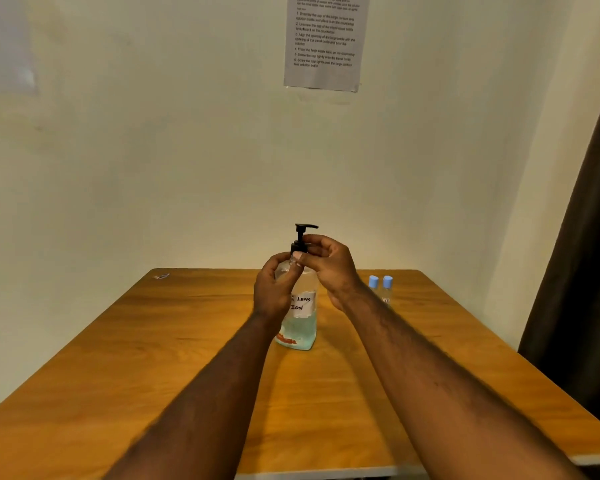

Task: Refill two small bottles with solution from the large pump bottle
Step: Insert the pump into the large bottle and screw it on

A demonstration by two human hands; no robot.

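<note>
The large pump bottle (300, 323) stands upright at the middle of the wooden table (153, 358); it is clear, holds pale blue liquid, has a handwritten white label and a black pump head (303, 230). My left hand (274, 289) wraps the bottle's shoulder. My right hand (329, 265) pinches the black collar at the neck, just under the pump. Two small clear bottles with blue caps (373, 287) (387, 289) stand side by side to the right, behind my right forearm, both capped.
A printed instruction sheet (326, 39) hangs on the wall above. A dark curtain (582, 271) runs down the right side. A small scrap (160, 276) lies at the table's far left corner. The near table edge crosses the bottom of the view.
</note>
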